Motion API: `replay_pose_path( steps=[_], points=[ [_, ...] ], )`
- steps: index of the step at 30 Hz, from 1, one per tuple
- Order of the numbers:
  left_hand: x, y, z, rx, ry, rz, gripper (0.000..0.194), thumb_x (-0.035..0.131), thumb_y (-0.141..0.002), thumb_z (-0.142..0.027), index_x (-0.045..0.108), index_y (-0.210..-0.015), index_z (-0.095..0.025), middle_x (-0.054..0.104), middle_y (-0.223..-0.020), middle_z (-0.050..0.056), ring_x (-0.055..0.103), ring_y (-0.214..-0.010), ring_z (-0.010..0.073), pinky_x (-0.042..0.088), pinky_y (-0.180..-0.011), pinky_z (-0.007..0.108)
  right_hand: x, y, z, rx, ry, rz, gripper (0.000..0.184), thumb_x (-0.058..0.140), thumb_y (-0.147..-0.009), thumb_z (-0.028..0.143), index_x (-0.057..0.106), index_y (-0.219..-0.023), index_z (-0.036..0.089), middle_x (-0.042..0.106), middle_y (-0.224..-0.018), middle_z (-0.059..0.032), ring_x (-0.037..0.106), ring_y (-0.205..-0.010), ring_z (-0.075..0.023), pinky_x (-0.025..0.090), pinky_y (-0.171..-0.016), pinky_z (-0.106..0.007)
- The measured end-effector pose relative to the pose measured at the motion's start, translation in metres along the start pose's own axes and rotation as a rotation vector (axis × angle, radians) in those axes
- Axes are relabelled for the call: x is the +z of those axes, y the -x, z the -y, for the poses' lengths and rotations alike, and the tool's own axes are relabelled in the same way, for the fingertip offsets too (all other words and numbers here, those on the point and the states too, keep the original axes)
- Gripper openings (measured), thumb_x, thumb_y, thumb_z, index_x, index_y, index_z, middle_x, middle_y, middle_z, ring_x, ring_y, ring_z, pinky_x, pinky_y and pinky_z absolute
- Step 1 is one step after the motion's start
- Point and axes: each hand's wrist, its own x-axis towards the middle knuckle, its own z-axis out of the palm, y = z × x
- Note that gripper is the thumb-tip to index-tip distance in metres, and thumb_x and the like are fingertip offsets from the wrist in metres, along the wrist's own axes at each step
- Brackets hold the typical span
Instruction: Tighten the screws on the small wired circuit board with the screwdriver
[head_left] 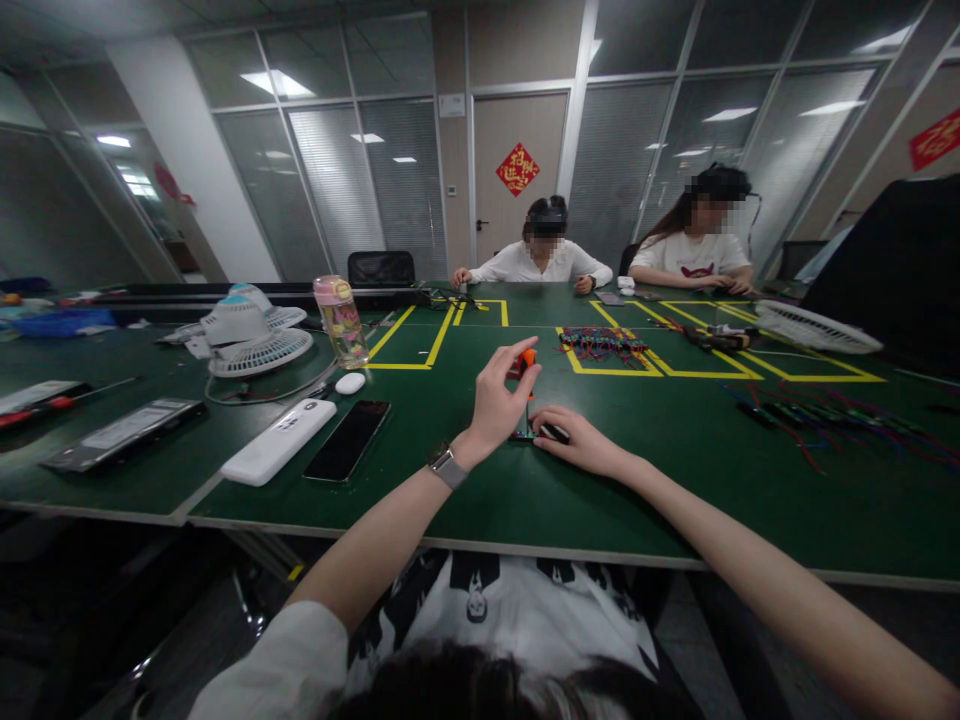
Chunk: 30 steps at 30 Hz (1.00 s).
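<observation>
My left hand is closed around the orange-and-black handle of a screwdriver. The screwdriver stands upright, its thin shaft pointing down at a small green circuit board on the table. Whether the tip touches the board cannot be made out. With bent fingers, my right hand rests on the table and grips the board's right side. A dark piece shows under these fingers, mostly covered by them.
Left of my hands lie a black phone, a white power bank and a white oval case. Behind them stand a bottle and white fan. Wired boards lie ahead-right. Two people sit across the green table.
</observation>
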Motion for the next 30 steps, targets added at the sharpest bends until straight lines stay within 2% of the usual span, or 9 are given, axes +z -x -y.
replay_pose_path(
  steps=[3, 6, 12, 18, 30],
  points=[
    [-0.002, -0.001, -0.004, 0.047, -0.058, -0.022, 0.026, 0.061, -0.088, -0.024, 0.062, -0.114, -0.022, 0.059, -0.093, 0.002, 0.057, -0.084, 0.0123, 0.051, -0.072, 0.021, 0.001, 0.000, -0.001, -0.006, -0.002, -0.003, 0.003, 0.059, -0.088, 0.023, 0.061, -0.089, 0.020, 0.063, -0.106, -0.0078, 0.059, -0.099, -0.0225, 0.047, -0.090, -0.038],
    [-0.004, -0.001, -0.005, 0.047, -0.077, -0.033, 0.024, 0.059, -0.089, -0.024, 0.063, -0.112, -0.021, 0.056, -0.091, 0.003, 0.055, -0.083, 0.0125, 0.050, -0.073, 0.022, 0.001, 0.000, -0.002, -0.007, -0.001, -0.007, 0.004, 0.059, -0.087, 0.023, 0.061, -0.089, 0.020, 0.064, -0.105, -0.0080, 0.060, -0.098, -0.0226, 0.047, -0.089, -0.038],
    [-0.003, 0.001, 0.001, -0.026, 0.045, 0.044, 0.032, 0.042, -0.096, -0.023, 0.055, -0.125, -0.024, 0.054, -0.111, 0.007, 0.059, -0.092, 0.0134, 0.054, -0.074, 0.022, 0.000, 0.000, 0.000, 0.002, 0.002, -0.004, 0.004, 0.059, -0.088, 0.022, 0.061, -0.089, 0.020, 0.064, -0.106, -0.0079, 0.060, -0.099, -0.0226, 0.047, -0.091, -0.038],
    [0.002, 0.002, 0.006, -0.080, 0.142, 0.059, 0.034, 0.042, -0.097, -0.025, 0.050, -0.130, -0.025, 0.056, -0.115, 0.007, 0.064, -0.092, 0.0128, 0.057, -0.074, 0.023, 0.000, 0.000, 0.000, -0.001, 0.000, -0.007, 0.004, 0.059, -0.087, 0.023, 0.061, -0.089, 0.020, 0.064, -0.106, -0.0077, 0.060, -0.099, -0.0225, 0.048, -0.090, -0.038],
    [-0.002, 0.000, 0.000, -0.052, -0.013, 0.024, 0.031, 0.046, -0.095, -0.021, 0.055, -0.125, -0.023, 0.061, -0.105, 0.006, 0.061, -0.090, 0.0133, 0.052, -0.076, 0.023, -0.001, 0.000, 0.002, 0.005, 0.000, -0.005, 0.004, 0.059, -0.088, 0.023, 0.061, -0.088, 0.020, 0.064, -0.106, -0.0083, 0.060, -0.100, -0.0222, 0.047, -0.090, -0.037]
  ],
)
